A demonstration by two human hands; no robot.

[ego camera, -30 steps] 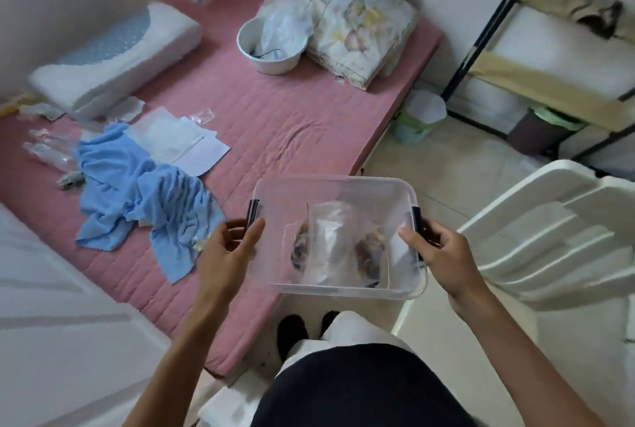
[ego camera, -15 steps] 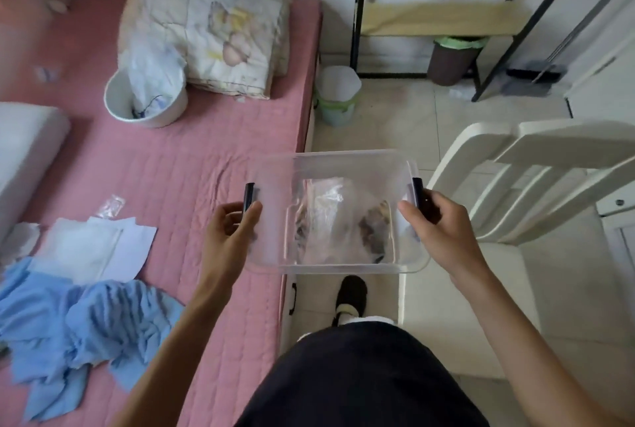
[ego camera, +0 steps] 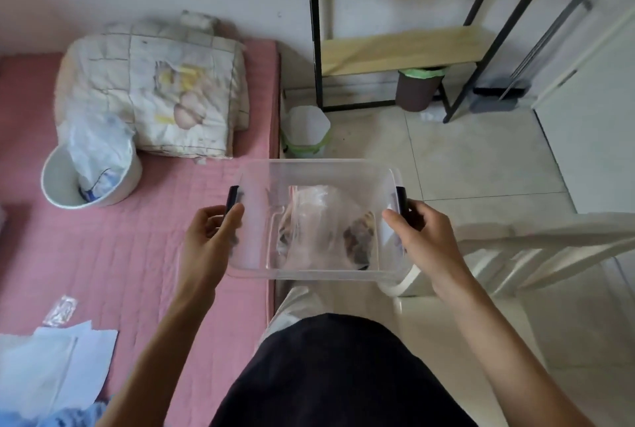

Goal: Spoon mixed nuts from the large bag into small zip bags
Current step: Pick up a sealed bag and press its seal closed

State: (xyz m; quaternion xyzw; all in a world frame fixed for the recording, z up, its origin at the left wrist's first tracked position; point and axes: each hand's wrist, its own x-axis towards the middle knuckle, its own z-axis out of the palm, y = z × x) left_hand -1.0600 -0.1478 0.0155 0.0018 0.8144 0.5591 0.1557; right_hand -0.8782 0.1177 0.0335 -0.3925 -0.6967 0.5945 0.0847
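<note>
While the person stands between the bed (ego camera: 137, 255) and the chair (ego camera: 536, 248), both hands carry a clear box (ego camera: 319, 169) level in front of the body. On the bed at the far left sits a white bowl (ego camera: 58, 182) with a crumpled bag (ego camera: 92, 148) in it, beside a folded quilt (ego camera: 154, 90); nearer lie papers (ego camera: 68, 354) and a small zip bag (ego camera: 62, 310), apparently laid out as the working spot. The left hand (ego camera: 206, 241) curls round the box's left end, thumb on the rim just below a dark clip (ego camera: 233, 198), its grip clamped on the box. Inside the box lies the large bag (ego camera: 319, 220), with brownish nuts (ego camera: 360, 234) showing through at its right side; carrying it in the box likely keeps spills contained. The right hand (ego camera: 422, 237) likewise clamps the right end, near the other clip (ego camera: 401, 200). Blur and clear plastic make the bag's opening and any spoon impossible to make out. The fingers under the box are hidden.
</note>
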